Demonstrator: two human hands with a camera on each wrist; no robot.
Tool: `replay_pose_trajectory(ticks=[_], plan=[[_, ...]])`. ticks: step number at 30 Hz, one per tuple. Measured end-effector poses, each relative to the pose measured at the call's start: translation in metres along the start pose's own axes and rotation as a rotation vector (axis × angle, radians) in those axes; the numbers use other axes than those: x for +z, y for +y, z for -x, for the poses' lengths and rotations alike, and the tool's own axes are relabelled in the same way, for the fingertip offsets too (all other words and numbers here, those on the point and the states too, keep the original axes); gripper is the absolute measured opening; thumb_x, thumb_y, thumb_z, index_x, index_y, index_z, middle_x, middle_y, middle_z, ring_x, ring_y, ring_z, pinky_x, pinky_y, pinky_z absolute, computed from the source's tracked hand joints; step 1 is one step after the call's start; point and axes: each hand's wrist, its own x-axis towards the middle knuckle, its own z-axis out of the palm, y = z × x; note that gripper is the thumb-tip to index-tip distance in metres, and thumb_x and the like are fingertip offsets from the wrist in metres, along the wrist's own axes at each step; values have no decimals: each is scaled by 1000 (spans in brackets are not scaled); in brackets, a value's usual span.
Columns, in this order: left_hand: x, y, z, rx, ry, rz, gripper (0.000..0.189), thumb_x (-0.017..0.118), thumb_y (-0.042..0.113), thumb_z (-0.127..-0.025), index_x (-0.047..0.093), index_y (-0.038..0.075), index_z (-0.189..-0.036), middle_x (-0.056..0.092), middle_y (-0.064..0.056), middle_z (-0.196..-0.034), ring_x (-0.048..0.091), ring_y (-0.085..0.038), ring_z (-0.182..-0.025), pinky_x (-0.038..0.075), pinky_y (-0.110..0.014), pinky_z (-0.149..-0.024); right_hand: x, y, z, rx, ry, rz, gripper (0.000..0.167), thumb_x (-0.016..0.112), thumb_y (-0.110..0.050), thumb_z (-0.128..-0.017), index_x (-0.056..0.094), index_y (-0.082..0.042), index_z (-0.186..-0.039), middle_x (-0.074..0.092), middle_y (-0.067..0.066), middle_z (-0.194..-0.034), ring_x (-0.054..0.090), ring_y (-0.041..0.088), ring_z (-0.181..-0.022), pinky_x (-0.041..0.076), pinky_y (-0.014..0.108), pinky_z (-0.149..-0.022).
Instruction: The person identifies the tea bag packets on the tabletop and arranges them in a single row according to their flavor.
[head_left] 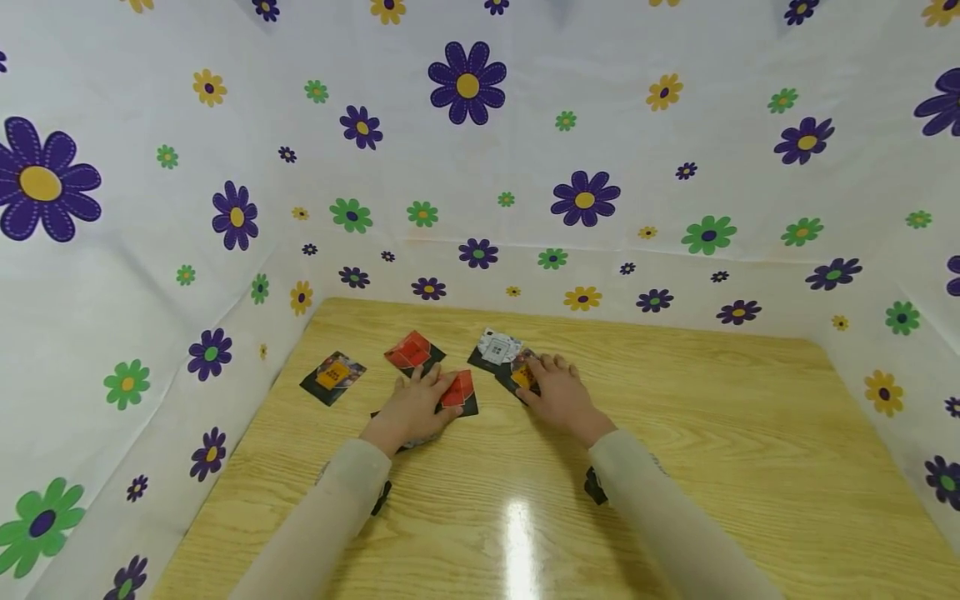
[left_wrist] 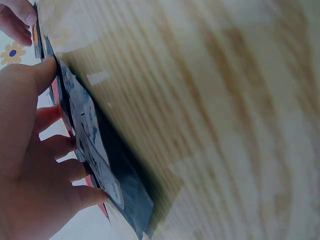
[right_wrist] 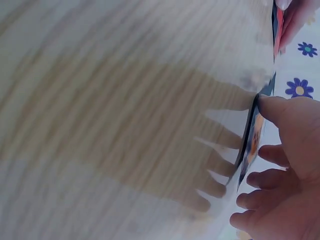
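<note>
Small flat packets lie on a wooden table. My left hand (head_left: 408, 410) spreads its fingers over a group of them on the left. Its thumb touches a red and black packet (head_left: 465, 390), and a grey and black packet (left_wrist: 90, 125) lies under the fingers. A further red packet (head_left: 412, 352) sits just beyond the fingertips. My right hand (head_left: 562, 396) rests over an orange and black packet (head_left: 522, 375), with the thumb at its near edge. That packet overlaps a white and black packet (head_left: 495, 350). The hands partly hide the packets beneath them.
Another orange packet (head_left: 333, 377) lies apart at the far left. Dark packets (head_left: 595, 486) show partly from under both forearms. White flower-printed cloth (head_left: 525, 158) stands behind the table (head_left: 712, 400) and along both sides.
</note>
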Motion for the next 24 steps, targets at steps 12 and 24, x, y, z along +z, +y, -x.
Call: replay_pose_trajectory(ticks=[12,24], plan=[[-3,0,0,2,-17,-26,72,50,53,-109,30,19,-169,22,-21,-175,19,-53,-159,22,-78,-122,-10,12,3,3,-20,-23,61,55,-35,-110,44,1,-159,42,27,-164,27,55,-156,22,72,-125],[-4,2,2,-5,-21,-10,71,51,53,-109,30,21,-169,20,-20,-175,18,-53,-159,19,-77,-123,3,10,-3,20,38,-34,71,55,-45,-109,38,-1,-162,40,26,-164,29,54,-155,24,69,-126]])
